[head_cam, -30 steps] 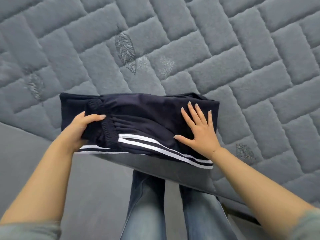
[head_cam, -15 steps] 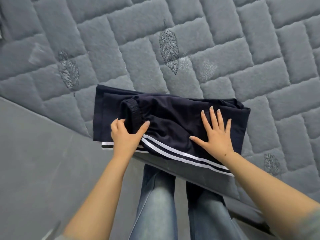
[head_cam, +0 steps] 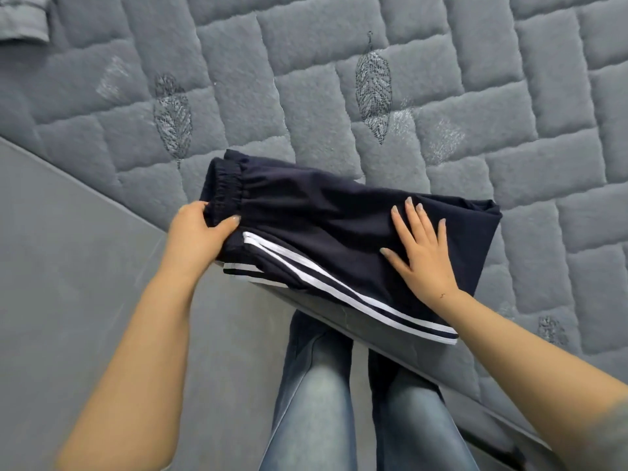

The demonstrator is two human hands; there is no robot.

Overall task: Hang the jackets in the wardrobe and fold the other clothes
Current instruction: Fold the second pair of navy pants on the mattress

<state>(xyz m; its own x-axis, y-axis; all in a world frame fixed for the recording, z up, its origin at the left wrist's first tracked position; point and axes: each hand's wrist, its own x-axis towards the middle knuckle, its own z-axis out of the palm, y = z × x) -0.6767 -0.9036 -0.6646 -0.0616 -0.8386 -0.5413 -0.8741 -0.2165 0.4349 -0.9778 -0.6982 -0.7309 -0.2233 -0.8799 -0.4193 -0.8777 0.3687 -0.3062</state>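
Head view: dark navy white-striped trousers (head_cam: 339, 239) lie nearly folded at the grey quilted bed's (head_cam: 441, 62) near edge. Left hand (head_cam: 197, 236) pinches the waistband; right hand (head_cam: 421, 253) presses flat, fingers straight. A grey garment (head_cam: 20, 18) waits at the far left corner.

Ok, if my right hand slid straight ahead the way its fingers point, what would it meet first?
Mostly more of the folded navy trousers under the right hand; past their far edge, probably just the grey quilted bedcover.

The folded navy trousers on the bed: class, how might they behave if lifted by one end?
The navy trousers would probably droop and unfold: the cloth looks thin and creased. Likely light, since the left hand grips one end easily. The smooth fabric may slide under the flat right hand.
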